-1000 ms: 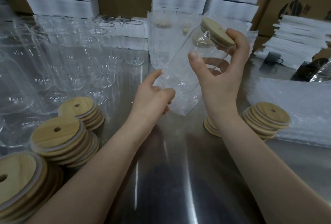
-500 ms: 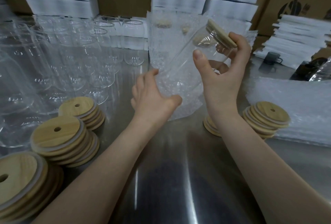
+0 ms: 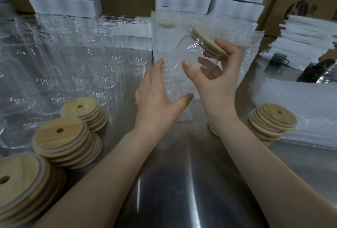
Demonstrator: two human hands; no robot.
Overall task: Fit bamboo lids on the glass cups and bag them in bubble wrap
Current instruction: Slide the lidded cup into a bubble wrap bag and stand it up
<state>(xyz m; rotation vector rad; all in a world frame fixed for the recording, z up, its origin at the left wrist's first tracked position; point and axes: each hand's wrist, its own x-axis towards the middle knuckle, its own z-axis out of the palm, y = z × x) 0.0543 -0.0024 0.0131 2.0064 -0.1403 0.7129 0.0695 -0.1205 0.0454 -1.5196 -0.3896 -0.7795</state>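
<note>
- The glass cup (image 3: 193,52) is held in the air above the table (image 3: 182,182), tilted, with its bamboo lid (image 3: 206,40) already seated on the rim and facing up and to the right. For this cup the lidding step looks done.
- The right hand (image 3: 218,85) grasps the cup. The thumb lies on the near wall, the fingers (image 3: 228,49) curl round the far side, and one of them rests against the lid's edge.
- The cup's base meets the mouth of a bubble wrap bag (image 3: 173,85). The left hand (image 3: 156,103) pinches this bag, thumb in front and fingers behind. How deep the base sits I cannot tell, so bagging seems begun but not finished.
- Just behind, wrapped cups (image 3: 165,32) stand upright with lids showing through the wrap. These look like finished pieces.
- To the left stand many bare cups (image 3: 82,54) without lids, with lid stacks (image 3: 60,136) in front of them.
- On the right, another lid stack (image 3: 273,118) sits beside a pile of flat bags (image 3: 306,111). Most of the job appears left to do.
</note>
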